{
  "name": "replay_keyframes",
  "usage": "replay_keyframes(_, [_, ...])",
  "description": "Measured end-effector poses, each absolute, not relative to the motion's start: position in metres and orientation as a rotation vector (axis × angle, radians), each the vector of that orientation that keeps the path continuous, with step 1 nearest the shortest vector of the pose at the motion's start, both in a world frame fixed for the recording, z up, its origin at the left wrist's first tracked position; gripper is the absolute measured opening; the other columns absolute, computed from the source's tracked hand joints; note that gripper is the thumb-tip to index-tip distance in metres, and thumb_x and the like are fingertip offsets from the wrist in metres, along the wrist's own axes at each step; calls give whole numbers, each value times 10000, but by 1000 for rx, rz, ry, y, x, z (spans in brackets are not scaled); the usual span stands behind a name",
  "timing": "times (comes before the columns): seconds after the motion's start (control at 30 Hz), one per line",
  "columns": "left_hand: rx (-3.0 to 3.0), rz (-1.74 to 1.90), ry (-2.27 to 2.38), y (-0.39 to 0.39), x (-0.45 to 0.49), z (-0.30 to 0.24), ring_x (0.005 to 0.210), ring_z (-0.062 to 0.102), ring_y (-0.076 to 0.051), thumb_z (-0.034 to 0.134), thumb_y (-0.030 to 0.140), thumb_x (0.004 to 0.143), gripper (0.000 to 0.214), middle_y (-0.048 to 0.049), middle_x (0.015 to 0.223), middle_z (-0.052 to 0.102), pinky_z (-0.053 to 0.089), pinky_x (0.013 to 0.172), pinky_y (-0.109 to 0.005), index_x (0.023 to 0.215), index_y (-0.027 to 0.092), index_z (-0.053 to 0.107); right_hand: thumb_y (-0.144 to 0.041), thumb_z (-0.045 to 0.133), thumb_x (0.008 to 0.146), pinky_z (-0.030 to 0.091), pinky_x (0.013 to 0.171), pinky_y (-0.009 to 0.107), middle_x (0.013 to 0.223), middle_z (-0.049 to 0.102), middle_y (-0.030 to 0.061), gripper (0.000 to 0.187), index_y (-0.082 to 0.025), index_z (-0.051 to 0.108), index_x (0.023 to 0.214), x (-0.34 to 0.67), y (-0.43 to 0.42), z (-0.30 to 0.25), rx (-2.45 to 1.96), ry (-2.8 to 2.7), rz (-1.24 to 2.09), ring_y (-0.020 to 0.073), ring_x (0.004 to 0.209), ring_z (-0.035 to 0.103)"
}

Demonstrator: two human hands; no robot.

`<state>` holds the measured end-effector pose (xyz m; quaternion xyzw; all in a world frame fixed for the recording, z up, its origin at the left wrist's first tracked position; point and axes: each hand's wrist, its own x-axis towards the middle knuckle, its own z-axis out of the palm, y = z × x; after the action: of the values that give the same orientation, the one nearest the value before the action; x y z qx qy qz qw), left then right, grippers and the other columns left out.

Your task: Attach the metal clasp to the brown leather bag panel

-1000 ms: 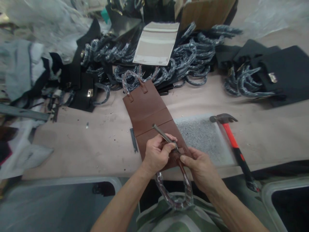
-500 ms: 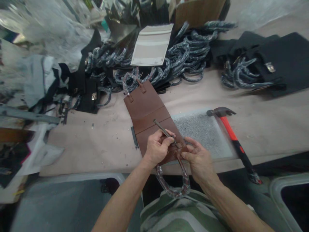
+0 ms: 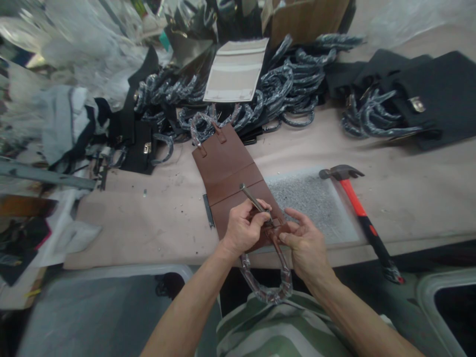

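Observation:
A brown leather bag panel lies on the table with plastic-wrapped handles at both ends. My left hand is closed around a slim metal punch, tilted, its lower tip at the panel near the base of the closer handle. My right hand pinches the panel's edge beside that spot, thumb on top and fingers behind. The closer wrapped handle hangs over the table's front edge, near my lap. The exact contact of the tip is hidden by my fingers.
A claw hammer with a red and black grip lies to the right, its end past the table edge. Beside it is a worn cutting slab. Black bag parts and wrapped handles are piled behind. A grey bin stands at front left.
The top of the punch has shifted slightly to the right, and my left hand has moved a little with it. The bag panel and right hand are nearly unchanged.

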<state>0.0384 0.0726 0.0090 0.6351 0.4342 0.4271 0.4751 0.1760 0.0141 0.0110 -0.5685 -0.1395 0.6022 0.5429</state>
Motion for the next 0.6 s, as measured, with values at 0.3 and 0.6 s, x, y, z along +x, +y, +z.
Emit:
replay_keyframes(0.3, [1680, 1085, 1048, 70, 40, 8, 840, 705, -154, 608, 134, 844, 105, -58, 938, 744, 564, 770, -248, 933, 165, 654, -162, 687, 511, 479, 534, 271, 629, 669, -36, 681, -156, 460, 1154, 176, 16, 13, -1375, -339, 1432, 151, 522, 597])
replay_keyframes(0.6, [1780, 1051, 1085, 67, 42, -2, 844, 704, -165, 605, 140, 840, 111, -52, 933, 743, 562, 784, -268, 933, 174, 654, -191, 648, 598, 535, 630, 335, 699, 680, -12, 604, -171, 475, 1176, 183, 15, 7, -1526, -522, 1461, 203, 625, 661])
